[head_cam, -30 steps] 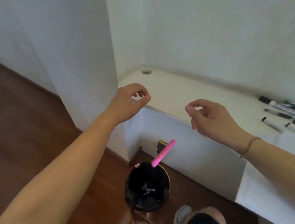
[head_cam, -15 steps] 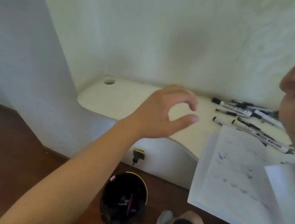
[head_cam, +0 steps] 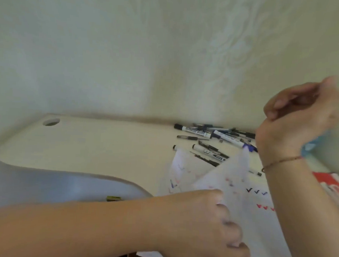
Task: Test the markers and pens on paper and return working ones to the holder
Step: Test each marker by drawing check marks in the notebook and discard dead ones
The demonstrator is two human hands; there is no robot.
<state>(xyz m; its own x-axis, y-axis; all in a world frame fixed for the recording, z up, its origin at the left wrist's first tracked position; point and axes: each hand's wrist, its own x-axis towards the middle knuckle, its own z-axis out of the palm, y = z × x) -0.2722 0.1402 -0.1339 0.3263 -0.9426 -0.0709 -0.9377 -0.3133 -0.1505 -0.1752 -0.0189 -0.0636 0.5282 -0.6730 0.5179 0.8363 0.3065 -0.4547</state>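
Lifting a paper (head_cam: pixel 230 181) sheet with left hand (head_cam: pixel 215 225), fingers curled on its edge. Hovering right hand (head_cam: pixel 299 116) loosely curled, holding nothing visible. Lying just left and below it: markers (head_cam: pixel 213 138), long axes mostly left-right, nearer the right hand.

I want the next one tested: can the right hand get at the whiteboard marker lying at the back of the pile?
Probably yes. The right hand hangs raised beside the pile and seems to hold nothing, and the whiteboard marker lies uncovered on the desk. The lifted paper in the left hand stays nearer the camera.
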